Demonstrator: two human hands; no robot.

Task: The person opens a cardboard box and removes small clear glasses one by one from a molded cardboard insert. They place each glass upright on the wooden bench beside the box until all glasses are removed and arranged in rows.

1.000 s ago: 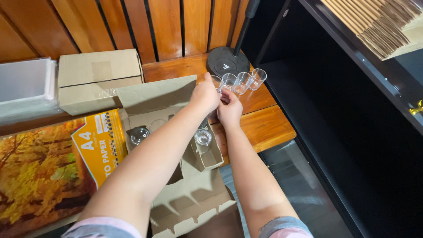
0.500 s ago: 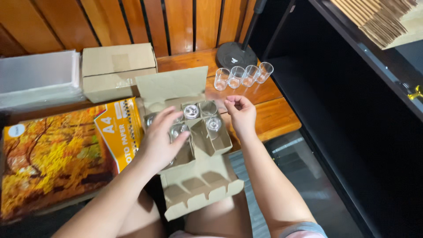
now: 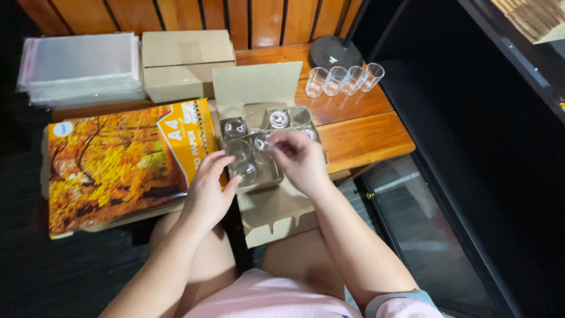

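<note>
An open brown cardboard box (image 3: 259,88) with divider cells stands at the wooden table's front, holding several small clear glass cups (image 3: 235,127). My right hand (image 3: 300,159) is over the box's right cells, its fingertips pinching the rim of one clear cup (image 3: 263,142) in the middle. My left hand (image 3: 209,188) rests at the box's left front corner, fingers spread and touching the cardboard beside a cup (image 3: 246,172). A row of clear cups (image 3: 345,79) stands on the table behind the box.
A ream of paper in orange autumn-leaf wrapping (image 3: 123,159) lies left of the box. Behind it sit a closed cardboard box (image 3: 187,63) and a stack of clear plastic bags (image 3: 79,68). A round black lamp base (image 3: 334,52) stands at the back. A dark shelf (image 3: 471,147) is on the right.
Both hands came back from the row of cups at the table's rear down to the open box. The right hand now pinches a cup inside it; the left settled at its left corner.
</note>
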